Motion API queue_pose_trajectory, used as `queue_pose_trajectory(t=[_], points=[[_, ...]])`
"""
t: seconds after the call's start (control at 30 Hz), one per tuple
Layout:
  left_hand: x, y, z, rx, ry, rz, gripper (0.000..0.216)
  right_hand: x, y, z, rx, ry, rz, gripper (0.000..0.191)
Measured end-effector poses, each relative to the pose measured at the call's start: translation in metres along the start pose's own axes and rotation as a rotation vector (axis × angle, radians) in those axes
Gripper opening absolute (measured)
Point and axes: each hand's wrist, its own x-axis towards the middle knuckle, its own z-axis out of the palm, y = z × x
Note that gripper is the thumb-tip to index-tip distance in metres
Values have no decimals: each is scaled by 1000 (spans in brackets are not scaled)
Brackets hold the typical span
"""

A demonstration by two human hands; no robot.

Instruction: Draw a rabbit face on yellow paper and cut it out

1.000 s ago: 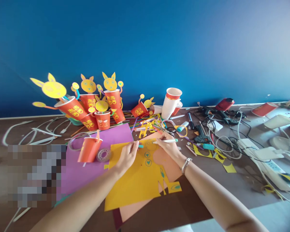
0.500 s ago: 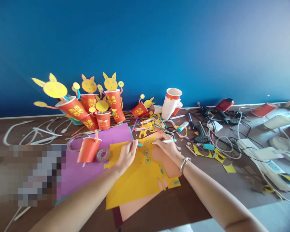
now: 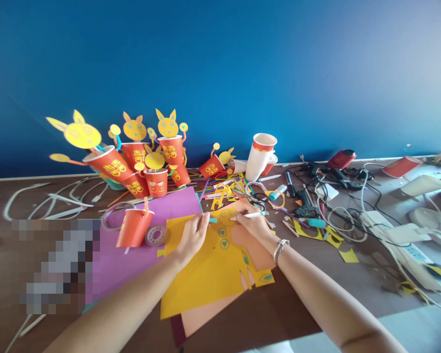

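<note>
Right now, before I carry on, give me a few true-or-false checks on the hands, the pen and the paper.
1. The right hand holds a white pen over the yellow sheet. True.
2. A tape roll lies beside the orange cup on the purple sheet. True.
3. The left hand lies flat on the purple sheet. False: it rests on the yellow sheet, with a small teal piece at its fingertips.
4. A bracelet is on the left wrist. False: it is on the right wrist.
</note>
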Motion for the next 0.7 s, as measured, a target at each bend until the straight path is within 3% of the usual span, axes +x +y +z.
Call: queue_pose_trajectory(t=[0.7], points=[[0,-1,0,-7,-11,-17,40,-1,-3,-1,-7,-10,15,17]])
